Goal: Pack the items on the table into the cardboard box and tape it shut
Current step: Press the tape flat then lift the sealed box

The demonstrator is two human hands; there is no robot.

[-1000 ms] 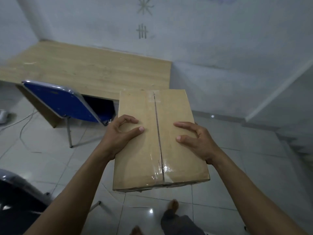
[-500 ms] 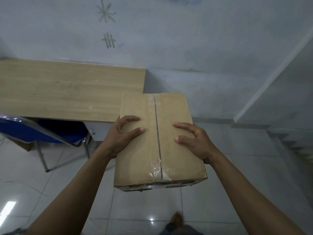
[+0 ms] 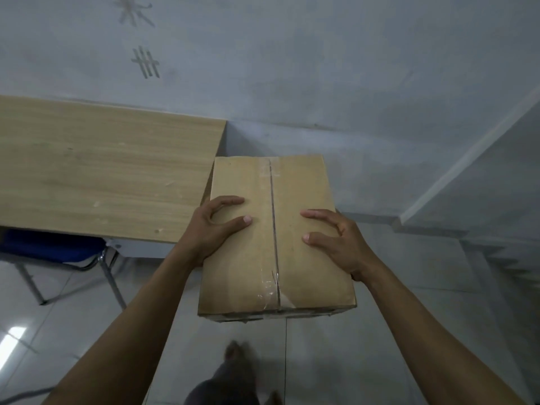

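Cardboard box (image 3: pixel 298 185) hangs in the air just right of the wooden surface (image 3: pixel 102 171), the left hand (image 3: pixel 213 229) and right hand (image 3: pixel 336 244) clamped on its two sides. Clear tape (image 3: pixel 270 290) lies on the seam, so sealing looks done; next it needs a level set-down.

I log a blue chair (image 3: pixel 49 247) with chrome legs at 8 o'clock; only part of its seat shows. On the grey wall (image 3: pixel 321 68), at 11 o'clock, a star mark (image 3: pixel 133 11) sits above a tally mark (image 3: pixel 146 62). Glossy floor tiles (image 3: pixel 409 287) carry a light reflection (image 3: pixel 11 343) at 8 o'clock. Steps (image 3: pixel 511 264) lie at 3 o'clock.
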